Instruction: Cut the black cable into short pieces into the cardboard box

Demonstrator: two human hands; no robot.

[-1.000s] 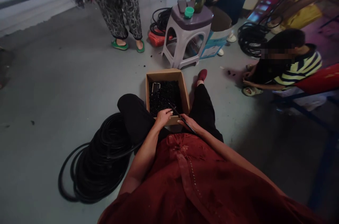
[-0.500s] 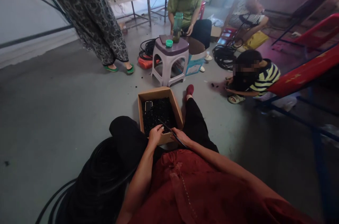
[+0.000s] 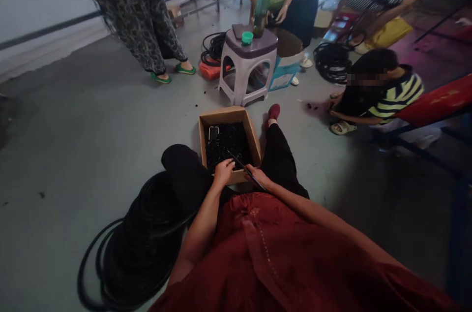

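Observation:
Over the near side of a cardboard box (image 3: 204, 144) my two hands are close together. My right hand (image 3: 257, 175) is closed around a thin black strip (image 3: 238, 160), which slants from above the box back toward my lap. Just left of it, my left hand (image 3: 224, 171) has its fingertips pinched together; whatever they hold is too small to make out. Many small black pieces (image 3: 230, 142) fill the box, and a phone (image 3: 213, 134) lies on top of them. By my left leg sits a large coil of black tubing (image 3: 136, 248).
Beyond the box stands a plastic stool (image 3: 239, 63) bearing a green bottle (image 3: 263, 7) and a green lid (image 3: 247, 38). Another black coil (image 3: 332, 62) lies farther right. A person stands at left; others sit or crouch ahead. A red-topped metal frame (image 3: 438, 100) is at right.
The view has tilted down and shifted, so the surroundings sit higher and farther right. Both hands stay over the box's near edge, with the black strip still in my right hand.

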